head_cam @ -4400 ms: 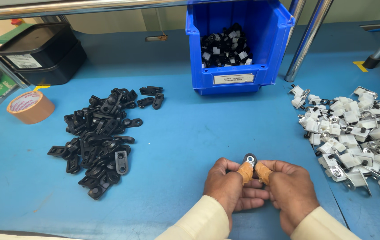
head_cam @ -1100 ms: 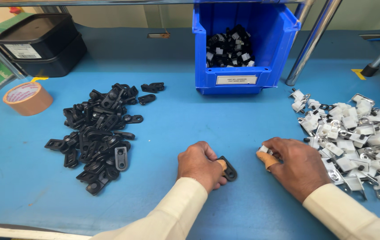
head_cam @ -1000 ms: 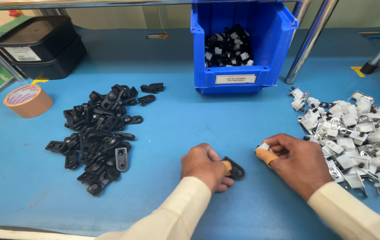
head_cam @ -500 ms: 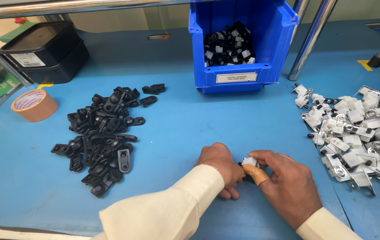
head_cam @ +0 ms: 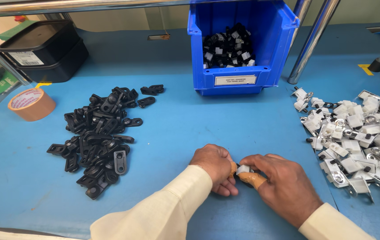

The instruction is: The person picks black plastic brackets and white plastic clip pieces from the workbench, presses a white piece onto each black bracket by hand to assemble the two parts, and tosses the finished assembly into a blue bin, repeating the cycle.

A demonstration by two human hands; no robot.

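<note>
A blue desk (head_cam: 172, 133) fills the view, with slanted metal posts (head_cam: 312, 42) rising at the back. At far left a roll of brown packing tape (head_cam: 32, 104) lies flat, and behind it stand stacked black trays (head_cam: 43, 51). Nearer the middle spreads a loose pile of black plastic clips (head_cam: 101, 133), a few strays lying apart toward the back. Behind the centre stands a blue parts bin (head_cam: 239, 75) holding black-and-white assembled pieces (head_cam: 228, 46). At the front edge, both cream-sleeved arms meet on the desk. The left hand (head_cam: 214, 166) is curled, its grip closed on the same small part that the right hand (head_cam: 283, 186) pinches: a small white piece (head_cam: 243, 169) with a dark part beneath it, mostly hidden by the fingers, held between the two hands just above the desk. The right thumb wears a tan finger cot (head_cam: 252, 178). To the right lies a wide heap of white-and-metal pieces (head_cam: 359, 142), near the right hand but not touching it.
</note>
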